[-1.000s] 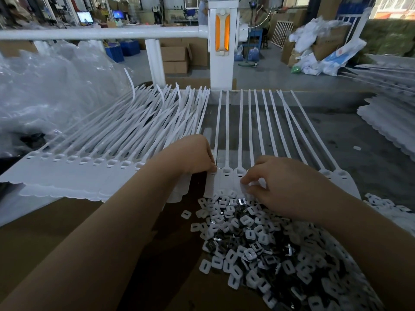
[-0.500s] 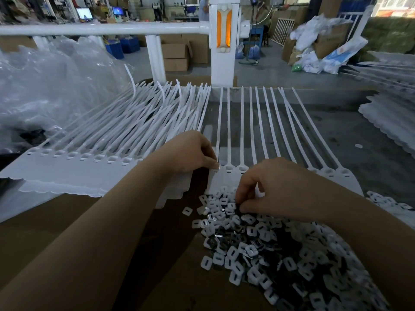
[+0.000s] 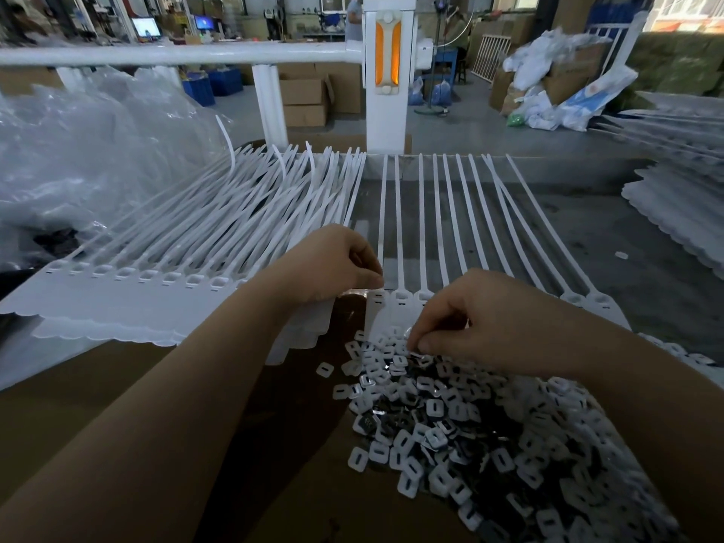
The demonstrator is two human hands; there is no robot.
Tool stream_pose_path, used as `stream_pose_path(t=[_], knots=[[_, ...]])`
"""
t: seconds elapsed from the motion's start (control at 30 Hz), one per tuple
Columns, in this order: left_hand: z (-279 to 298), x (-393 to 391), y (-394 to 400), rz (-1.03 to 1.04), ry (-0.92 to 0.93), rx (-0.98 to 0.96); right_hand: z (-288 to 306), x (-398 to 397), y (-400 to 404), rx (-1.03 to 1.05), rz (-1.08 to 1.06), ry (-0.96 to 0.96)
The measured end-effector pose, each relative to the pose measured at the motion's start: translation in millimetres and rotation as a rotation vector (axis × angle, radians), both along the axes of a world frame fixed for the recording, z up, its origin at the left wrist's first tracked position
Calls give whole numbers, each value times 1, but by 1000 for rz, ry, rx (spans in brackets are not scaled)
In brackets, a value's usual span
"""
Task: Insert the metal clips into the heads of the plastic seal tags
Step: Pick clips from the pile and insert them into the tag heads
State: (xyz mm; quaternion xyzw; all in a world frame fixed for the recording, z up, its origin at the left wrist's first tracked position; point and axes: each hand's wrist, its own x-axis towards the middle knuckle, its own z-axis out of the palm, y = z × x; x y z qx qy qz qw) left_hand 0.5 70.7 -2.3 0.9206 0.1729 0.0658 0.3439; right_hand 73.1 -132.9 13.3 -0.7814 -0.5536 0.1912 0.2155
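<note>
Seal tags of white plastic [image 3: 399,268], long thin straps ending in flat flag-shaped heads, laid in a fanned row across the grey bench [image 3: 587,244], heads nearest the wearer; further sheets of the same tags stacked at left [image 3: 117,291]. Small square metal clips [image 3: 435,409], silvery with a central slot, heaped on brown cardboard [image 3: 117,405] just below the heads. Head view only: left hand [image 3: 333,264] curled, thumb and forefinger tips pressed at the edge of the leftmost single tag head, apparently steadying it; whether actually pinching it cannot be told. Right hand [image 3: 482,319] arched over the top of the clip heap, fingertips [image 3: 421,340] closed together down among the clips, seemingly nipping one up, though the clip itself hidden under the fingers. Likely step: picking a single clip. Best done by lifting only one, turning it flat and slot-aligned before carrying it to the open socket of the next head [image 3: 400,297], then pressing squarely while keeping the row steady with the other hand. Risk: two clips sticking together.
</note>
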Motion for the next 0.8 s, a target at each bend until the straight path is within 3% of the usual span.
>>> stream_pose_path(t=[0.1,0.23,0.37,0.5,0.6,0.8], knots=[[5,0,-4,-66,-30,-81,0,5,1,164,-154,61],[11,-1,-12,-163,80,-220,-4,11,2,403,-368,230],[14,1,-19,-164,131,-424,-7,12,5,524,-461,178],[13,4,-22,-137,74,-630,-10,8,11,535,-464,1],[11,5,-22,-110,54,-659,-9,5,12,482,-433,-91],[10,6,-22,-90,36,-583,-8,11,8,487,-455,67]])
